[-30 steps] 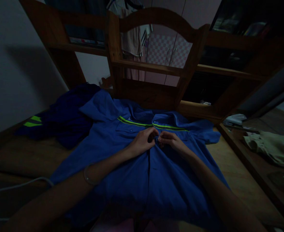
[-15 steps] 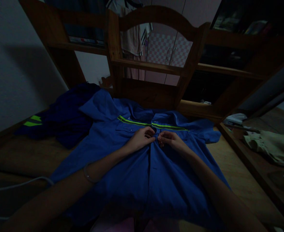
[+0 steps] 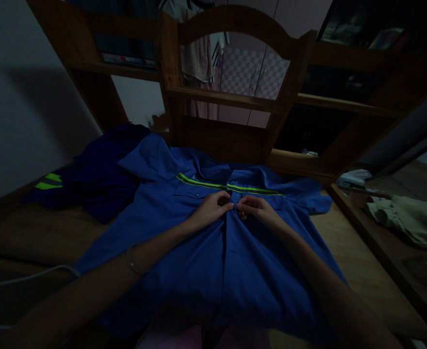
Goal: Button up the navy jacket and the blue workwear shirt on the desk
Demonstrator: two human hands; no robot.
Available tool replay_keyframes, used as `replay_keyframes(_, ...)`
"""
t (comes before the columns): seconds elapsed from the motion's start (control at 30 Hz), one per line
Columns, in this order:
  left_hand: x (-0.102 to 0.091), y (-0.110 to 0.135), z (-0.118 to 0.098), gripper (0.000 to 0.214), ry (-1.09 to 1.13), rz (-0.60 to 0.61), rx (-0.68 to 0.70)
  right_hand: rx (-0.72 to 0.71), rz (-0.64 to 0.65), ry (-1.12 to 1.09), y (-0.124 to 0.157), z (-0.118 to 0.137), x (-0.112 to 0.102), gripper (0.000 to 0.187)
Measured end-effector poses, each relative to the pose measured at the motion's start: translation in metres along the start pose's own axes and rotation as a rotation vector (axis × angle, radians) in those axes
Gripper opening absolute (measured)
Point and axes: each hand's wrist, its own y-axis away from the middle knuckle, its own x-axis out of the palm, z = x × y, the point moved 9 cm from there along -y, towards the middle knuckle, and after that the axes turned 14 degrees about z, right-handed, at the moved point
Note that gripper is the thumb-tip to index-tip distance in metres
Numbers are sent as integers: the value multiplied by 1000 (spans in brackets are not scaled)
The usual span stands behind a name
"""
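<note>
Both hands pinch the front placket of the shirt (image 3: 206,252), spread flat on the wooden surface: left hand (image 3: 211,209) and right hand (image 3: 257,209) meet fingertip to fingertip just below the stripe (image 3: 228,185). This looks like fastening a button near the chest, which calls for lining button and hole up.

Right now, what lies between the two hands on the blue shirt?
In the head view, only the blue shirt's front placket separates left hand and right hand.

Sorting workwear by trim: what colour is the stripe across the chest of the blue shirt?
Bright yellow-green, on the stripe of the blue shirt, head view.
</note>
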Motion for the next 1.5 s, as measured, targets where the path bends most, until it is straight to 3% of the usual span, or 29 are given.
replay_keyframes(0.5, -2, -1, -7, 23, -2, -25, 61, 7, -4, -20, 1, 2, 1, 28)
replay_keyframes(1.03, 2, -2, 3, 28, 115, -1, 24, -9, 11, -42, 0, -3, 2, 31)
replay_keyframes(1.5, 1, 0, -2, 25, 147, -9, 17, -12, 12, -14, 2, 5, 4, 26)
